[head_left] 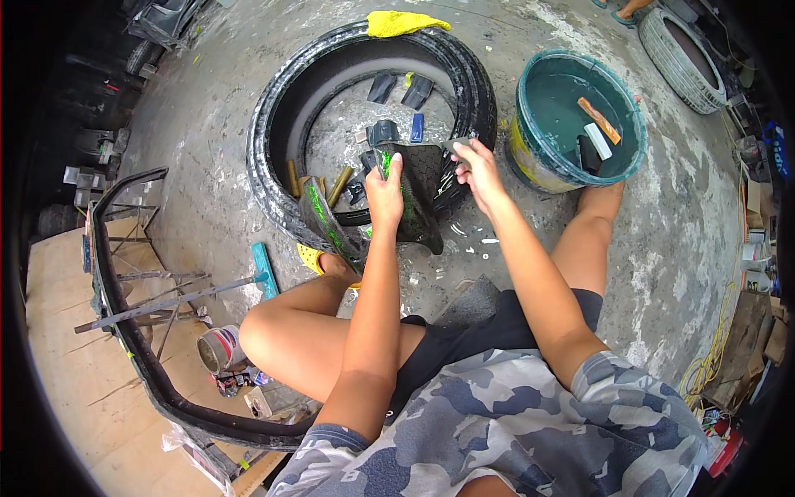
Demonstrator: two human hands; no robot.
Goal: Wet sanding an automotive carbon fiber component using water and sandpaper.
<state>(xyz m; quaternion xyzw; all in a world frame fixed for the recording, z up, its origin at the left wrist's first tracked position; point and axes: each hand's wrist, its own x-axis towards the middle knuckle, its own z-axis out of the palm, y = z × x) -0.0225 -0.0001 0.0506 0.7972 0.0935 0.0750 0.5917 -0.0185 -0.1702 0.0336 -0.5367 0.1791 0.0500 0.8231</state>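
Note:
My left hand (384, 197) grips the edge of a black molded panel (424, 178) with bright green marks, its thumb on top. The panel is tilted over the near part of a large tire (263, 157). Just right of the panel, my right hand (480, 174) pinches a small dark grey piece (455, 147), perhaps sandpaper; its fingers are partly hidden. A second green-marked black panel (323, 217) leans against the tire, left of my left hand. Inside the tire ring lie a blue block (417, 127), several black pieces (382, 89) and a brownish-gold piece (339, 187).
A yellow cloth (406, 24) drapes over the tire's far rim. At right stands a teal bucket (530, 157) of water with blocks in it. A teal-headed scraper-like tool (265, 271), a small paint bucket (220, 349) and a long black curved trim (116, 306) lie at left.

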